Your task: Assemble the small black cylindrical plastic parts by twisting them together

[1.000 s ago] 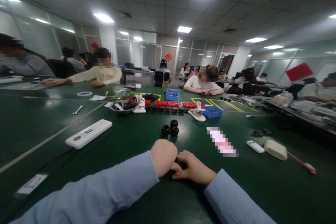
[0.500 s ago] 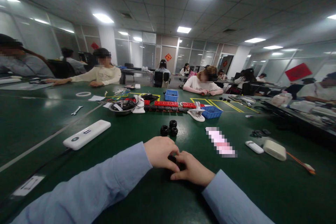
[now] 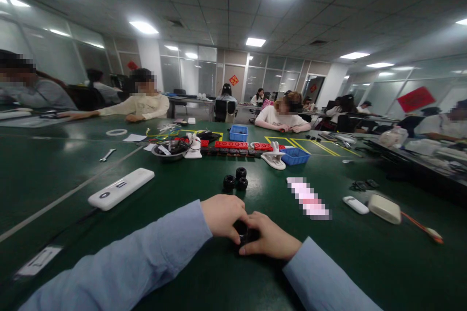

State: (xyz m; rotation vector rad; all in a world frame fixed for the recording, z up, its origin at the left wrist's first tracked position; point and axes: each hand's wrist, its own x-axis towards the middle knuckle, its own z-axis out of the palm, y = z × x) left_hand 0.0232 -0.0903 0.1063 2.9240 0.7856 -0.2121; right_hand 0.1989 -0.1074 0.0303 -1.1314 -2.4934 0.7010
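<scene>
Two hands, mine: left hand (image 3: 222,216) and right hand (image 3: 274,238), meeting low over the green surface (image 3: 189,277). Between them, mostly hidden, a small black piece (image 3: 241,228). My fingers (image 3: 257,222) curl about it from both sides, thumbs apart from the other tips; I cannot tell whether they press on it. Just beyond my left hand, three black wheels (image 3: 229,182) bunched together. Well left, a long white case (image 3: 127,186); to the right, a cream box (image 3: 384,209). Past the wheels, red strips (image 3: 231,144), a blue tray (image 3: 295,157) near their right end.
</scene>
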